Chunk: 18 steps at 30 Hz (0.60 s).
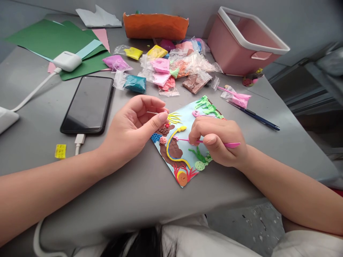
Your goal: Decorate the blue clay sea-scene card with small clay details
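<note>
Picture card [187, 108] lies on the table [128, 200], mid-width toward the near edge, one corner pointing at that edge. Right hand [222, 141] is over the card's right side, fingers clamped on a pink tool [232, 145]. Tool's thin tip is at a small pink ring cluster [175, 137], by the bend of the yellow-and-blue snake [168, 148]; can't tell if it touches. Left hand [135, 123] is at the card's left corner, fingers curled, thumb tip close to the index; can't tell if anything is pinched. Orange disc [182, 178] sits in the card's near corner, green fronds [203, 102] in the far one. Phone [88, 105] lies left of the card, cable plugged into its near end. Clay bags [135, 83] are heaped toward the table's far edge, pink bin [233, 50] in the far right corner, pen [257, 116] near the right edge.
</note>
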Each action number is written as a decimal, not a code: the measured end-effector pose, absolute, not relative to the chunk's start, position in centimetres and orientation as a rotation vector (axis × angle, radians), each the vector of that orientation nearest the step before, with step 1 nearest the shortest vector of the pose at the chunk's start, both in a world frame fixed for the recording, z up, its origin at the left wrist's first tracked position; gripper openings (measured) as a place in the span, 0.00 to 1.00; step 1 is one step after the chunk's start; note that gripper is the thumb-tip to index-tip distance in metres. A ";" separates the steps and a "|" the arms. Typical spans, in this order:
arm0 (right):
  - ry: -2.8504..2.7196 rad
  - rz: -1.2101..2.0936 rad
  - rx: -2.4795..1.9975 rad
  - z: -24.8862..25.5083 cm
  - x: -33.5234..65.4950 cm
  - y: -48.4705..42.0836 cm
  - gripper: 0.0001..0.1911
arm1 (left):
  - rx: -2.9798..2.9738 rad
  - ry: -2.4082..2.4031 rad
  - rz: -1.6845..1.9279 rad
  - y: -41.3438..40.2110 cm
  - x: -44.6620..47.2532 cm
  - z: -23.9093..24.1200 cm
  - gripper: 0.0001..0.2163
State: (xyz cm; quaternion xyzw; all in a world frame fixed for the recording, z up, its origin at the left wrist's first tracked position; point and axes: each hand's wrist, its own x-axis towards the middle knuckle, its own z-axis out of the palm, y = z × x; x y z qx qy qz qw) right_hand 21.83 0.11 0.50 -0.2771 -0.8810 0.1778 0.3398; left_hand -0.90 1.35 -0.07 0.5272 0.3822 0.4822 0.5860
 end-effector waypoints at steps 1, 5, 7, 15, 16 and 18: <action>-2.291 0.467 -0.719 0.5 21.8 0.1 0.26 | 1.225 0.894 1.126 1.3 -0.9 0.0 0.12; -2.284 0.485 -0.707 0.3 21.9 0.2 0.26 | 1.215 0.906 1.122 1.3 -0.9 0.0 0.13; -2.293 0.477 -0.700 0.3 21.9 0.3 0.25 | 1.220 0.906 1.122 1.2 -0.9 0.0 0.11; -2.269 0.520 -0.676 0.4 21.9 0.2 0.27 | 1.286 0.906 1.119 1.2 -1.0 -0.1 0.12; -2.205 0.579 -0.690 0.4 21.9 0.1 0.28 | 1.304 0.902 1.117 1.2 -1.0 -0.1 0.13; -2.022 0.666 -0.709 0.2 21.8 0.1 0.31 | 1.335 0.899 1.114 1.2 -0.9 -0.1 0.13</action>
